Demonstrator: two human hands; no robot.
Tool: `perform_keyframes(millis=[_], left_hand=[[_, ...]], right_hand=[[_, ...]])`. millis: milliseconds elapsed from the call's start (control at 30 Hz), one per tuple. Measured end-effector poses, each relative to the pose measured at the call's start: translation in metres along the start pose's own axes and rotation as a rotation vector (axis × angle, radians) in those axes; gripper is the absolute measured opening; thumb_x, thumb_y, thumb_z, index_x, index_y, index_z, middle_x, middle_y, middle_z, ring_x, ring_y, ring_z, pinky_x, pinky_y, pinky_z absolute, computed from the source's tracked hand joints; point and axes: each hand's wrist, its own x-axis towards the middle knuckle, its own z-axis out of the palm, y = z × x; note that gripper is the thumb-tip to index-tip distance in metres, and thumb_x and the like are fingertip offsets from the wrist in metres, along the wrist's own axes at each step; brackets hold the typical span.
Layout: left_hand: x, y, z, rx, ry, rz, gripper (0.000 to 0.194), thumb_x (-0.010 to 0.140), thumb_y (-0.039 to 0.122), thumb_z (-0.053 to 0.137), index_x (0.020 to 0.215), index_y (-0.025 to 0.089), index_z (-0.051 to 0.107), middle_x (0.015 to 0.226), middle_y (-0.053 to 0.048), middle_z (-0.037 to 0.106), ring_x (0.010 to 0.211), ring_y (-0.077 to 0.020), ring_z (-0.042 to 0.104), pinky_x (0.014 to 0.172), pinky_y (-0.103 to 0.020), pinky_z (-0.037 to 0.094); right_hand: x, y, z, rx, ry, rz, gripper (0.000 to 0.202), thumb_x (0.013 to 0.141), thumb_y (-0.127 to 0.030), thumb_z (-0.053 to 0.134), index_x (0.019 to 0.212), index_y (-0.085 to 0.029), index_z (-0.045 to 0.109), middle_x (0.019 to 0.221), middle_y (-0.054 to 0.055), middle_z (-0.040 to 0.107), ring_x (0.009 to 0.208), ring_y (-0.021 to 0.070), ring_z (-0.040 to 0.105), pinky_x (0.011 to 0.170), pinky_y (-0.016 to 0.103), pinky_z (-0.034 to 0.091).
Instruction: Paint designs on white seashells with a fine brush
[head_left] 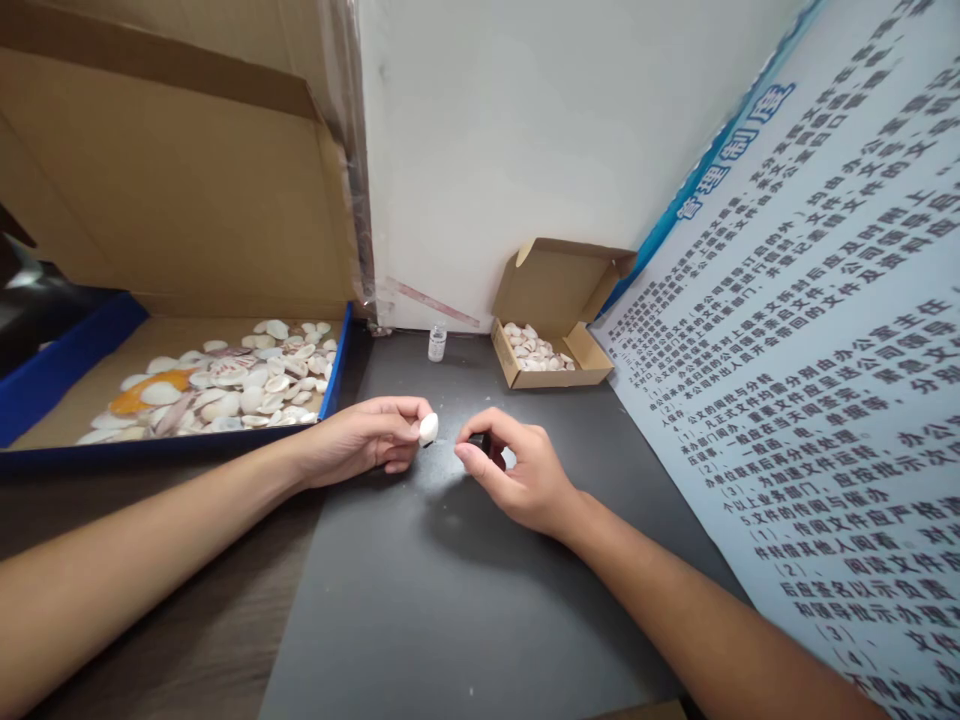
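Note:
Between the thumb and fingers of my left hand [379, 435] is a white seashell [428, 429], held above the dark grey mat [397, 600]. My right hand [525, 470] faces it a short gap away, its thumb and forefinger closed around a small black object [480, 441]. Most of that black object is hidden by the fingers, so its kind does not show. The two hands do not touch. Fine pale specks lie on the mat below and between them.
On the left, a blue-edged tray [336, 370] holds many shells and an orange piece [135, 398]. A small glass bottle [436, 342] stands at the back, beside an open cardboard box [555, 378] of shells. A printed board [810, 330] rises along the right.

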Motion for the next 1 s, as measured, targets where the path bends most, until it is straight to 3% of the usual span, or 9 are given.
perform_keyframes(millis=[333,667,1000], left_hand=[[0.0005,-0.002,-0.0031,-0.005,-0.015,0.003,0.009,0.078,0.019,0.067,0.079,0.015,0.059,0.065,0.003,0.043,0.055,-0.0078,0.034,0.051,-0.019,0.035],[0.0,-0.0001,0.0003,-0.006,0.007,0.0,0.01,0.078,0.019,0.067,0.077,0.016,0.058,0.067,0.003,0.045,0.055,-0.0082,0.034,0.051,-0.02,0.035],[-0.0001,-0.0008,-0.0005,-0.007,0.003,0.003,0.01,0.079,0.019,0.067,0.079,0.016,0.057,0.066,0.003,0.044,0.055,-0.0082,0.035,0.051,-0.019,0.035]], right_hand=[[0.0019,-0.0015,0.0006,-0.038,0.166,0.02,0.01,0.09,-0.028,0.059,0.083,-0.02,0.058,0.063,-0.003,0.056,0.05,0.0088,0.048,0.05,0.02,0.04],[-0.001,0.0007,0.0004,-0.01,-0.043,0.018,0.011,0.09,-0.031,0.06,0.087,-0.02,0.06,0.064,-0.003,0.057,0.051,0.0087,0.048,0.053,0.019,0.041],[-0.0005,-0.0004,-0.0011,0.031,-0.065,-0.019,0.012,0.09,-0.031,0.06,0.087,-0.019,0.061,0.064,-0.003,0.057,0.051,0.0085,0.046,0.052,0.02,0.04]])
